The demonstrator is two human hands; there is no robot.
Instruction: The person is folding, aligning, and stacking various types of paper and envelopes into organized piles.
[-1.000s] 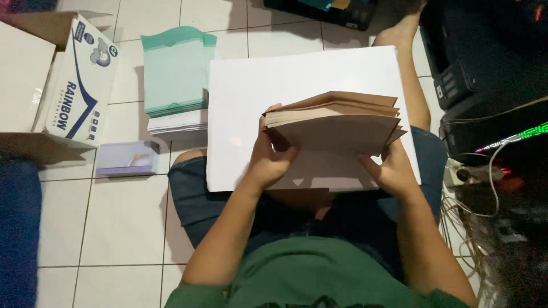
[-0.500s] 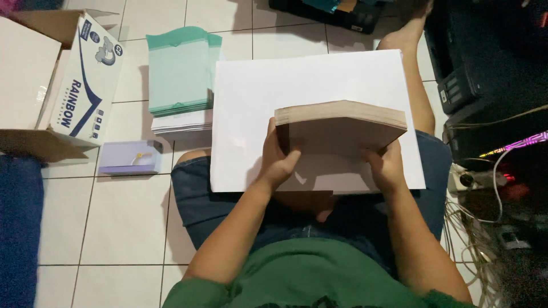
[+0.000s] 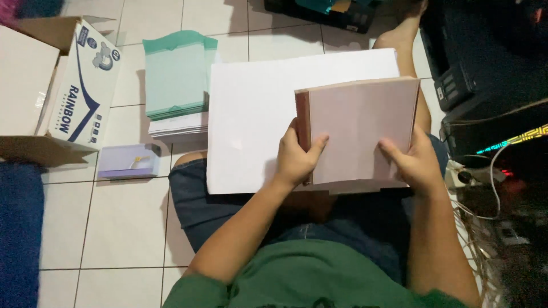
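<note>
1. The person sits on the floor (image 3: 120, 228) with a big white sheet (image 3: 251, 114) across the lap.
2. Both hands hold a stack (image 3: 362, 131) of pale brown paper. It sits on the sheet, near the sheet's right edge and front edge.
3. The left hand (image 3: 297, 159) grips the stack's left side. Its thumb lies on top and the fingers curl under, so it is pinching the stack.
4. The right hand (image 3: 414, 162) grips the front right corner of the stack. Its thumb presses on top. The other fingers are hidden below, but it looks like a pinch too.
5. The stack looks flat and neat. The top is pinkish brown. The left side is darker and shows many thin edges.
6. I think the stack is a bit heavy, because it is thick. Each sheet is thin and soft and could slide or bend. It seems best to hold it at two sides, thumbs on top and fingers under, so the sheets stay together.
7. On the floor by the sheet's left edge is a green pile (image 3: 177, 74). Past it is a box (image 3: 68, 85) lying open. A small purple box (image 3: 128, 161) lies in front of the green pile.
8. Dark machines (image 3: 485, 57) and wires (image 3: 485, 188) are on the right.
</note>
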